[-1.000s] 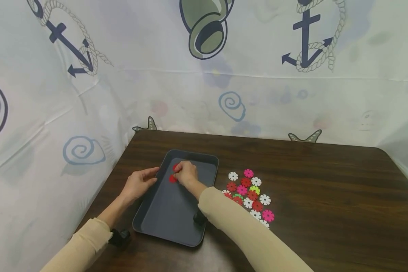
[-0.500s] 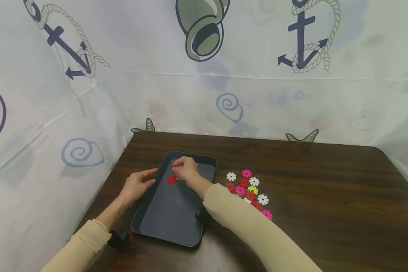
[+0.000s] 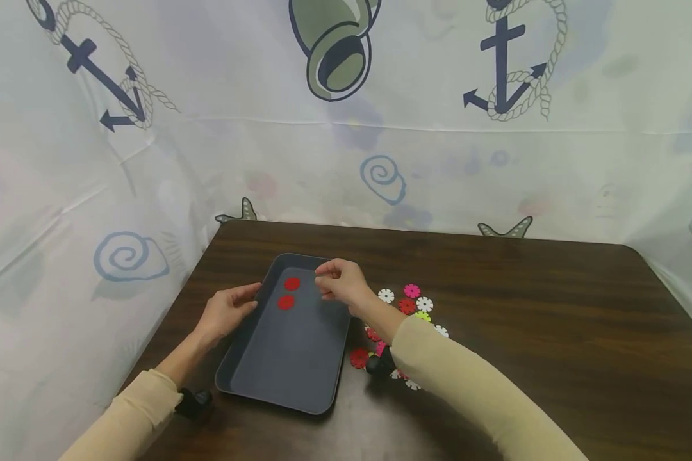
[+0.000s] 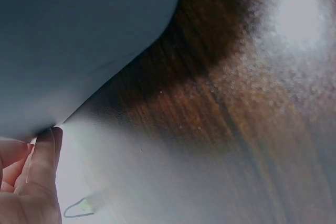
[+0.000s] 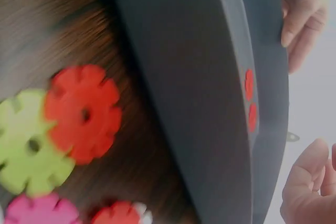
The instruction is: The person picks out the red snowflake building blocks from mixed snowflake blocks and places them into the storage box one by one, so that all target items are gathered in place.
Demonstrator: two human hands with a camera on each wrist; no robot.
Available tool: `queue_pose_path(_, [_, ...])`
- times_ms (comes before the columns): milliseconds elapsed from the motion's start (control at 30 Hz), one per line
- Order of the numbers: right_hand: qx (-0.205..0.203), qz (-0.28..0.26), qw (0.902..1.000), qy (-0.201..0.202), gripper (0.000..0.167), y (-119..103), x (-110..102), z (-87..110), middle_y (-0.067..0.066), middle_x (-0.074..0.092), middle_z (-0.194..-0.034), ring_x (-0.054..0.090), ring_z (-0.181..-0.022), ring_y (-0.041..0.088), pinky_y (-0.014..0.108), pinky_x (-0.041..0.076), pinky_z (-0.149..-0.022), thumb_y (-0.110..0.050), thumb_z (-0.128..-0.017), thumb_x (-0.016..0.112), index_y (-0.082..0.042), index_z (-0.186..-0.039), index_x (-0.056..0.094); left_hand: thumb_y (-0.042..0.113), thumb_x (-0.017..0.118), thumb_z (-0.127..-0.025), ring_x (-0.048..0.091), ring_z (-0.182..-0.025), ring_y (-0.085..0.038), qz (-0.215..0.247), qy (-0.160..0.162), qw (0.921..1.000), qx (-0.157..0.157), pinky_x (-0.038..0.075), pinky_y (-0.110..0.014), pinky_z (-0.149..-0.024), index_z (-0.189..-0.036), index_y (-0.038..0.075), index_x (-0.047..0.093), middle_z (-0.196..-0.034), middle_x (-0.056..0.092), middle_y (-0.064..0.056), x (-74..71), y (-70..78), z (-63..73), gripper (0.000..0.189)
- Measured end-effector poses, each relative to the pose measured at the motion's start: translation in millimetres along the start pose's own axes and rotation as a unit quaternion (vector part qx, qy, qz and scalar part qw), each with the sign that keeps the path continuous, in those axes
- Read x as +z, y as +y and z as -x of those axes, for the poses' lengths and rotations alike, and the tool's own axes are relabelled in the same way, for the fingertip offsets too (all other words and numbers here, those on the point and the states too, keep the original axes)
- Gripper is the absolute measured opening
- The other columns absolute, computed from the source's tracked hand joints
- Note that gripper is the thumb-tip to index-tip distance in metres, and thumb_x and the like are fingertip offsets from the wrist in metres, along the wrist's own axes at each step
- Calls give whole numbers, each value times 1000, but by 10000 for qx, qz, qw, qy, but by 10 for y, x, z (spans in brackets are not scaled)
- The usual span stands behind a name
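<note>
Two red notched discs lie side by side on the floor of a dark grey tray (image 3: 288, 358), the upper disc (image 3: 291, 283) nearer the far rim and the lower disc (image 3: 286, 301) just below it. My left hand (image 3: 226, 312) touches the tray's left rim with fairly straight fingers; in the left wrist view its fingers (image 4: 42, 166) meet the tray's edge. Over the tray's far right side hovers my right hand (image 3: 343, 282), its fingers loosely bent with nothing seen between them. The right wrist view shows it (image 5: 310, 187) apart from the discs.
Right of the tray, a loose spread of white, red, pink and yellow-green notched discs (image 3: 407, 306) lies on the dark wooden table (image 3: 542, 320), partly hidden by my right forearm. A red disc (image 5: 84, 114) overlaps a yellow-green one (image 5: 31, 140). Printed cloth (image 3: 438, 160) hangs behind the table.
My right hand has lifted off the upper red disc and moved right, uncovering both discs in the tray. My left hand stays at the rim. The view shifts slightly.
</note>
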State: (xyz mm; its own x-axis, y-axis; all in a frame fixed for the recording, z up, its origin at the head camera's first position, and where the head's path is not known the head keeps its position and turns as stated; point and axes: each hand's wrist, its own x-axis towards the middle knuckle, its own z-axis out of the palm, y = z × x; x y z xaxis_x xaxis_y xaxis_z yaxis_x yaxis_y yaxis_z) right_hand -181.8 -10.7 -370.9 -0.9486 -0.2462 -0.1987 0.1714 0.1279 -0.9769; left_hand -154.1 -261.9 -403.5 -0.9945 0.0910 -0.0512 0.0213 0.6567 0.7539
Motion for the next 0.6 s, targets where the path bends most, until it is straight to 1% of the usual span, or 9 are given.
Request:
queue_pose_path(233, [7, -32, 9998, 200, 23, 47, -309, 116, 5, 57, -81, 56, -67, 15, 32, 55, -73, -5, -91, 60, 3, -112, 60, 7, 59, -92, 57, -113, -37, -43, 17, 10000, 56, 51, -39, -84, -132, -2, 52, -126, 57, -23, -1, -2, -15, 42])
queue_pose_path(433, [107, -58, 9992, 390, 22, 121, -605, 212, 3, 56, -80, 55, -68, 14, 25, 53, -67, -3, -91, 59, 3, -112, 59, 7, 57, -93, 55, -115, -38, -18, -85, 10000, 40, 50, -42, -85, -134, -1, 49, -128, 56, -24, -8, -10, -11, 43])
queue_pose_path(600, [190, 58, 9983, 553, 27, 213, -857, 296, 4, 55, -80, 56, -69, 15, 26, 53, -69, -3, -92, 58, 6, -117, 56, 7, 56, -93, 54, -116, -39, 16, -145, 9999, 32, 50, -43, -86, -135, -1, 48, -130, 54, -24, -10, -20, -1, 43])
